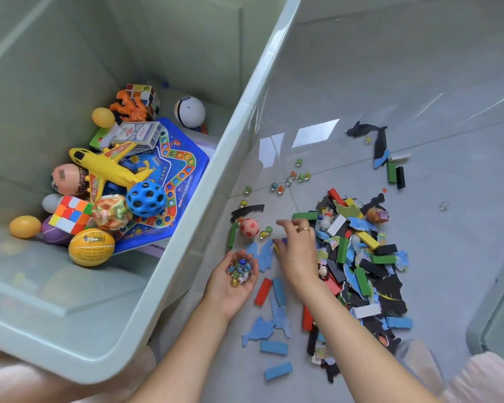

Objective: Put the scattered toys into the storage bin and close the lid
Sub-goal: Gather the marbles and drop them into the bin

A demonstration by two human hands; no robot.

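I am gathering marbles off the floor. My left hand point(239, 274) lies palm up, fingers cupped round a heap of marbles point(239, 271), perhaps a dozen. My right hand point(296, 251) reaches down just right of it, fingertips pinching something small and dark; I cannot tell what. Next I judge I should take the two loose marbles point(266, 231) beside the one pink ball point(249, 228), then the eight or so farther off point(288, 179). The storage bin point(239, 123) stands open at left, already holding two puzzle cubes and one yellow toy plane point(108, 170).
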